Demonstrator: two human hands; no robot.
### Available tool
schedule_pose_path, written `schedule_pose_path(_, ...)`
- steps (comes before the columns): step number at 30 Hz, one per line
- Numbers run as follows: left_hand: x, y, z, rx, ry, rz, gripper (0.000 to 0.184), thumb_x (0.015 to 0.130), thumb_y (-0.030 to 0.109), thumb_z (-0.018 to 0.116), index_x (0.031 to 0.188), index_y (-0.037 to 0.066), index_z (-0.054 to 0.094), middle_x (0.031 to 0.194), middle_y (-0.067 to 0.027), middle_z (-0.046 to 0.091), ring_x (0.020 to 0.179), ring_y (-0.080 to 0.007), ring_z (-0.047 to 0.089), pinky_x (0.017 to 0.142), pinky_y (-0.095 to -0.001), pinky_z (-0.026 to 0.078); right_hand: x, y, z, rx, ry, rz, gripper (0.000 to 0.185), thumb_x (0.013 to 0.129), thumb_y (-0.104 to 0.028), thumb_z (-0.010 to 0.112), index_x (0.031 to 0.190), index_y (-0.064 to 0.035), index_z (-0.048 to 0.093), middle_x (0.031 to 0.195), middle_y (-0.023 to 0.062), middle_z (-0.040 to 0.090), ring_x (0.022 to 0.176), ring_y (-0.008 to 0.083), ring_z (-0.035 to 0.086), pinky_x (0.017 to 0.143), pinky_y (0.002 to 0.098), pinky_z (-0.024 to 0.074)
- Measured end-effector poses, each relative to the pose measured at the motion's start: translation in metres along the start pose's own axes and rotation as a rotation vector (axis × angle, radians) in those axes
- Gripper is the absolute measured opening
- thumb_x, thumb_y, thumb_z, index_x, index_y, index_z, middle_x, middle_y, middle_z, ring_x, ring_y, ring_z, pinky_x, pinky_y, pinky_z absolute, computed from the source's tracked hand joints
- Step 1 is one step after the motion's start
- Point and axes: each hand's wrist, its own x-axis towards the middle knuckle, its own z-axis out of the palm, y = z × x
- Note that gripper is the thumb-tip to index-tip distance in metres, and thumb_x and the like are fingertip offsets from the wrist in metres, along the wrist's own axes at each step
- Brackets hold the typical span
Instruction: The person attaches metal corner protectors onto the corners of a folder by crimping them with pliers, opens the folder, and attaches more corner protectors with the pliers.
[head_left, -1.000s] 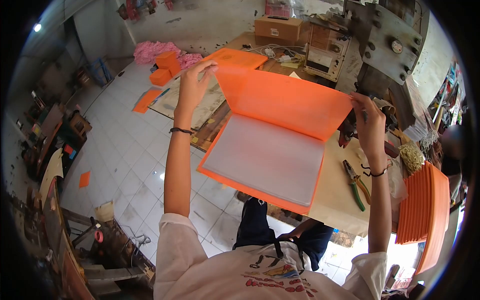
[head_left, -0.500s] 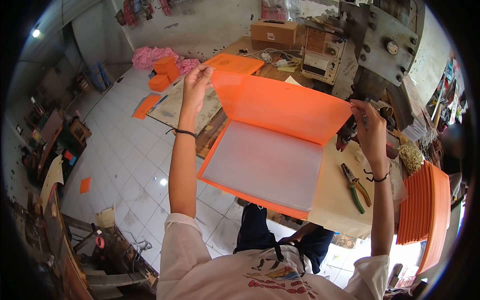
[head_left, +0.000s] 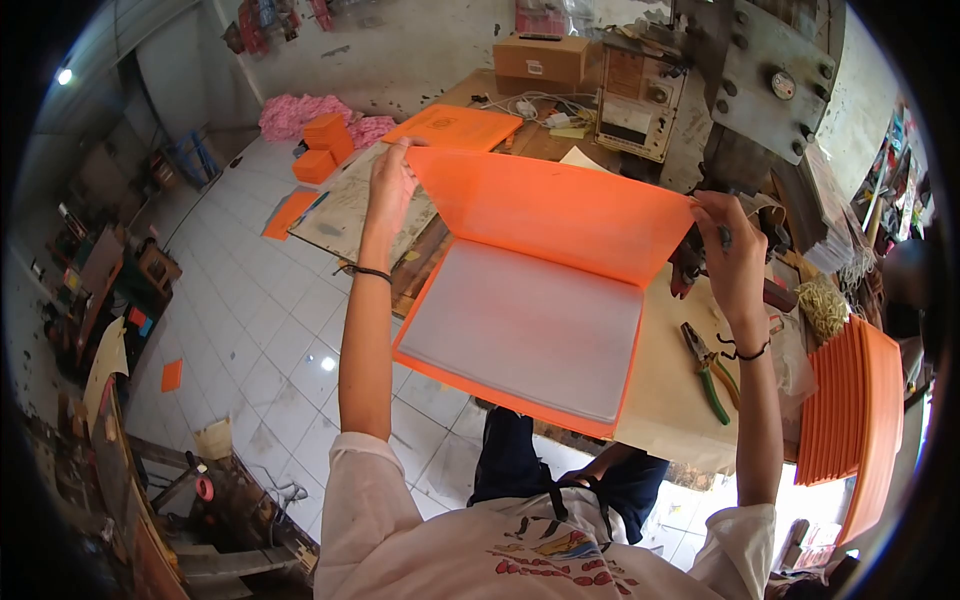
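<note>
An orange folder [head_left: 550,215] lies opened in front of me, its cover raised and tilted. Clear plastic sleeves [head_left: 525,325] rest flat on its lower half. My left hand [head_left: 393,190] pinches the cover's upper left corner between thumb and fingers. At the upper right corner, my right hand [head_left: 732,245] is closed on the same cover edge. Pliers with green and orange handles [head_left: 712,375] lie on the tan work surface [head_left: 685,425], below my right hand and apart from it.
A tall stack of orange folders [head_left: 850,410] stands at the right. Another orange folder [head_left: 455,127] lies at the back of the table. A heavy metal press [head_left: 770,90] and a control box [head_left: 640,105] stand behind, near a cardboard box [head_left: 540,65]. Orange stacks [head_left: 322,150] sit farther left.
Both hands and the raised cover have shifted slightly left and the cover leans a little lower. The grip on both corners stays the same.
</note>
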Motion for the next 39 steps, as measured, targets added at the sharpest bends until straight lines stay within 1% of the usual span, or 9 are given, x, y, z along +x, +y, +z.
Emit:
schedule_pose_path(2,0.0,-0.012,0.011,-0.09,0.04,-0.036,0.046,0.1,0.042,0.046,0.118,0.001,0.058,0.131,-0.0151,0.055,0.128,-0.0228,0.048,0.111,-0.0415,0.033,-0.001,0.001,0.0,0.007,-0.003,0.02,0.018,0.091,-0.004,0.063,0.108,-0.0012,0.061,0.091,0.0131,0.072,0.081,0.0224,0.07,0.069,0.0321,0.0526)
schedule_pose_path(5,0.002,-0.02,0.04,-0.1,0.427,0.025,0.047,0.097,0.038,0.048,0.125,0.0,0.049,0.131,-0.0128,0.055,0.125,-0.0229,0.05,0.107,-0.0382,0.035,-0.003,0.004,0.002,0.002,0.018,0.035,0.02,0.09,-0.005,0.065,0.109,-0.0017,0.06,0.089,0.0129,0.072,0.081,0.0227,0.07,0.068,0.0319,0.0525)
schedule_pose_path(13,0.02,-0.031,0.027,0.03,0.273,-0.06,0.071,0.096,0.05,0.048,0.145,0.0,0.036,0.136,-0.0122,0.048,0.125,-0.0195,0.046,0.106,-0.0331,0.03,-0.002,0.003,0.003,0.08,0.031,0.027,0.023,0.09,-0.004,0.064,0.113,-0.0042,0.063,0.088,0.0115,0.07,0.073,0.0222,0.069,0.062,0.032,0.0521)
schedule_pose_path(25,0.006,-0.018,0.038,0.057,0.307,-0.035,0.063,0.097,0.046,0.048,0.134,-0.004,0.047,0.137,-0.0143,0.051,0.129,-0.0239,0.047,0.105,-0.0383,0.036,0.001,0.0,-0.017,-0.022,-0.137,-0.1,0.026,0.087,-0.002,0.062,0.112,-0.0075,0.066,0.087,0.0113,0.064,0.073,0.0284,0.065,0.066,0.0367,0.055)
schedule_pose_path(27,0.006,-0.029,0.014,0.053,0.269,-0.02,0.07,0.097,0.047,0.049,0.145,-0.001,0.031,0.147,-0.0168,0.04,0.133,-0.0241,0.043,0.112,-0.0388,0.028,-0.003,-0.009,-0.023,0.004,-0.175,-0.079,0.025,0.085,-0.002,0.062,0.109,-0.0086,0.066,0.088,0.0098,0.064,0.078,0.0288,0.065,0.068,0.037,0.0561)
schedule_pose_path(29,-0.019,-0.013,0.03,0.061,0.406,-0.045,0.066,0.097,0.049,0.048,0.138,-0.002,0.041,0.146,-0.0171,0.041,0.137,-0.026,0.038,0.114,-0.0414,0.026,-0.014,-0.01,-0.024,0.017,-0.181,-0.117,0.025,0.084,-0.003,0.063,0.108,-0.0094,0.066,0.088,0.0091,0.064,0.077,0.0284,0.064,0.067,0.0373,0.0559)
schedule_pose_path(33,-0.081,0.012,0.017,0.144,0.28,-0.034,0.063,0.099,0.048,0.046,0.14,0.001,0.04,0.14,-0.018,0.045,0.132,-0.0254,0.043,0.113,-0.0424,0.03,-0.057,-0.013,-0.021,0.009,-0.128,-0.293,0.027,0.08,-0.008,0.067,0.107,-0.0102,0.066,0.086,0.0065,0.063,0.077,0.0268,0.062,0.07,0.0377,0.0536)
schedule_pose_path(35,-0.13,0.023,0.042,0.041,0.476,-0.061,0.057,0.1,0.049,0.044,0.136,0.004,0.044,0.134,-0.0148,0.049,0.125,-0.0252,0.048,0.108,-0.0425,0.037,-0.089,-0.026,-0.019,0.033,-0.116,-0.254,0.026,0.08,-0.008,0.067,0.106,-0.0104,0.067,0.088,0.0053,0.063,0.079,0.0244,0.062,0.07,0.0363,0.0528)
schedule_pose_path(39,-0.23,0.019,0.094,-0.454,0.37,-0.264,0.064,0.1,0.049,0.045,0.145,0.005,0.034,0.144,-0.0135,0.043,0.134,-0.0274,0.041,0.109,-0.0477,0.038,-0.149,-0.046,-0.011,0.062,-0.103,-0.25,0.027,0.079,-0.008,0.068,0.105,-0.0128,0.07,0.094,0.0033,0.064,0.081,0.02,0.062,0.07,0.0335,0.0517)
